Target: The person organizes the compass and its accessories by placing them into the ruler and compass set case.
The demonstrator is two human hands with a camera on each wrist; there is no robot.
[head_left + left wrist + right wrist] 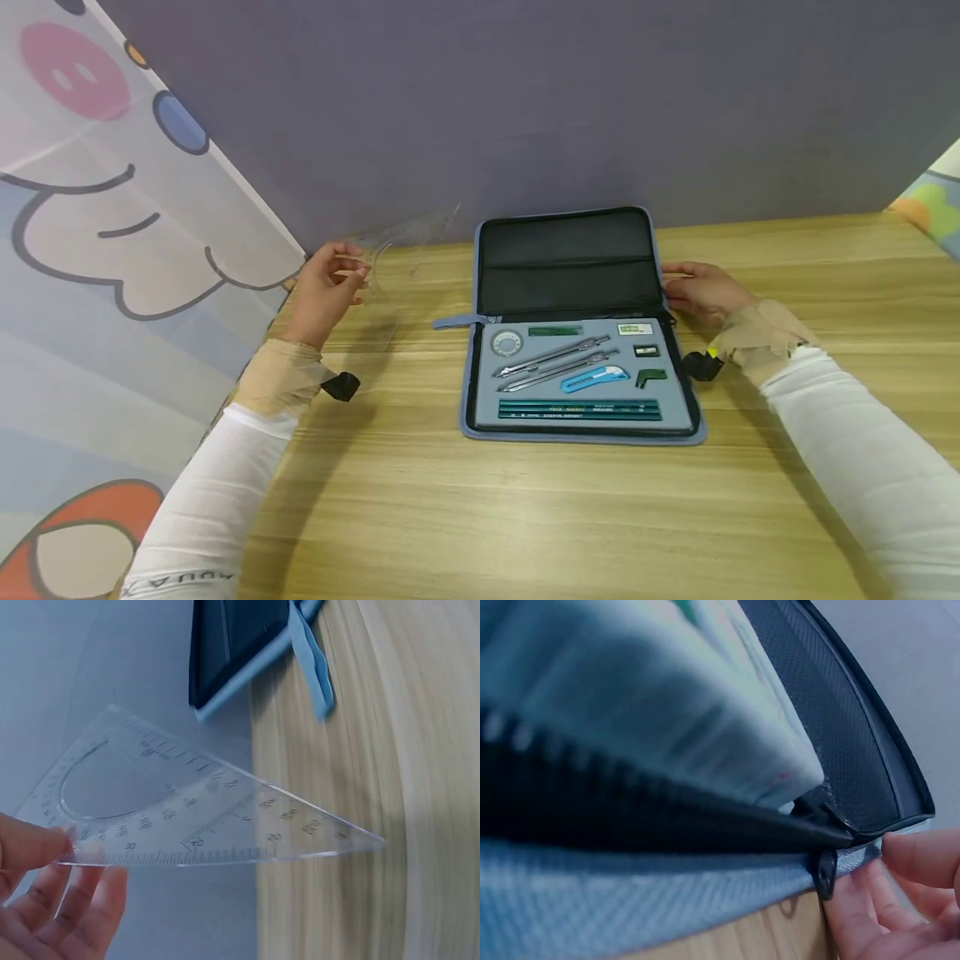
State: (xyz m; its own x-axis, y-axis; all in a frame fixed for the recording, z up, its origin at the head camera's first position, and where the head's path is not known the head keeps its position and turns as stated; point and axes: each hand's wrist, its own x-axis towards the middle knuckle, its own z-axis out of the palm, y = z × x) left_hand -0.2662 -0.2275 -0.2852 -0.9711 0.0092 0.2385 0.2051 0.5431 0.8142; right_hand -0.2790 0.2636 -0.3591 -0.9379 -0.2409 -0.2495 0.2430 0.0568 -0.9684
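Observation:
My left hand (322, 292) pinches a clear plastic set square (217, 825) by one edge, between thumb and fingers. It is held up left of the case, tilted, with its printed scales showing in the left wrist view. An open blue zip case (468, 417) lies on the table, its black lid (566, 258) leaning back. At the case's right side, by the fold, my right hand (705, 293) pinches the edge. A black zip pull (826, 874) hangs beside those fingers in the right wrist view.
The case's grey tray (487, 400) holds two compasses, green pencils (579, 409), a blue cutter (595, 379), a sharpener (645, 351) and an eraser (635, 329). A fabric strap (453, 321) sticks out left. A grey wall panel (525, 108) stands behind the wooden table (525, 517).

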